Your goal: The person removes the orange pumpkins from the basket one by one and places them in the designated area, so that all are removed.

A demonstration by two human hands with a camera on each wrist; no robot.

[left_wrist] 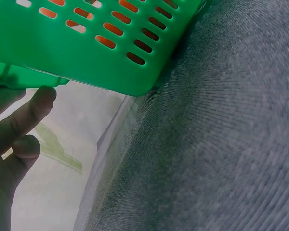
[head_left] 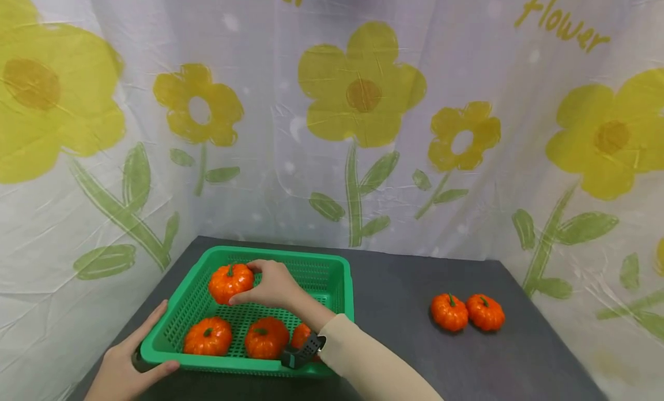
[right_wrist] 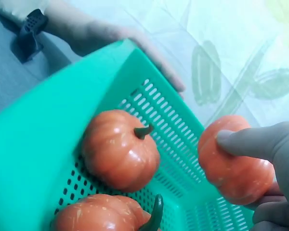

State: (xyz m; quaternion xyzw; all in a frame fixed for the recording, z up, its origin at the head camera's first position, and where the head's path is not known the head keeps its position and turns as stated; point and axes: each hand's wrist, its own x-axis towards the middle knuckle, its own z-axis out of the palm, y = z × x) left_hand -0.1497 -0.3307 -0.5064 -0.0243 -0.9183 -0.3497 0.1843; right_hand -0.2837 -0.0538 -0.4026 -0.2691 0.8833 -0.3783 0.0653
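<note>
Currently, the right hand (head_left: pixel 272 287) has a narrow grip — thumb on one side, fingers on the other — pinching an orange pumpkin (head_left: pixel 230 283) over the rear left part of a green basket (head_left: pixel 280 253). Its stem points up in the head view; whether it touches the basket cannot be told.

The left hand (head_left: pixel 121 360) rests against the near left corner of the basket, thumb and forefinger spread wide along its two sides.

Inside the basket, three more pumpkins lie along the near side: a left pumpkin (head_left: pixel 208 336), a middle pumpkin (head_left: pixel 267 338) just beside it, and a right pumpkin (head_left: pixel 301 334) partly hidden by the right wrist and its black strap (head_left: pixel 311 348).

On the dark table (head_left: pixel 394 343), well apart to the right — two loose pumpkins (head_left: pixel 449 313), side by side. Behind the table hangs a pale curtain (head_left: pixel 270 159) with yellow flowers.
</note>
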